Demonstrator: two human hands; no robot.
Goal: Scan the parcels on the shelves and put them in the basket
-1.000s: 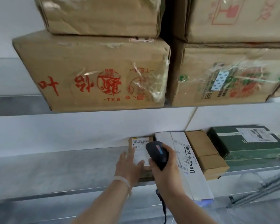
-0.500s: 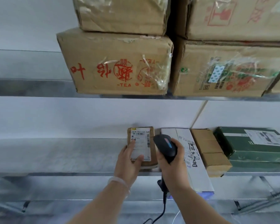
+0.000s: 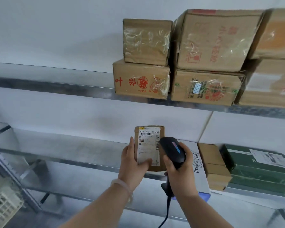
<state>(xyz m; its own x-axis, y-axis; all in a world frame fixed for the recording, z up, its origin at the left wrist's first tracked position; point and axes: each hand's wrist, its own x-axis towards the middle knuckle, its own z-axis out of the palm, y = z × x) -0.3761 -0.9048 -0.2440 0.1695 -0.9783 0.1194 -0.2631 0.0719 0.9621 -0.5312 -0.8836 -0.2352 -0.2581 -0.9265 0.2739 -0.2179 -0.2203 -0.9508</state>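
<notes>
My left hand (image 3: 132,163) grips a small brown parcel (image 3: 161,134) with a white shipping label, tilted up above the front of the lower metal shelf (image 3: 72,150). The thumb lies across the label's lower part. My right hand (image 3: 179,170) holds a black barcode scanner (image 3: 172,149) just right of the parcel, its head close to the label's barcode. The scanner's cable hangs down. A white plastic basket (image 3: 3,206) shows at the bottom left corner.
Right of my hands on the lower shelf lie a white box (image 3: 199,167), a brown carton (image 3: 214,165) and a dark green box (image 3: 260,167). The upper shelf (image 3: 56,83) carries several large taped cartons (image 3: 141,78). The lower shelf's left part is bare metal.
The parcel has been lifted off the shelf and tipped label-up toward the camera. The view has swung left and back, bringing the basket corner into sight.
</notes>
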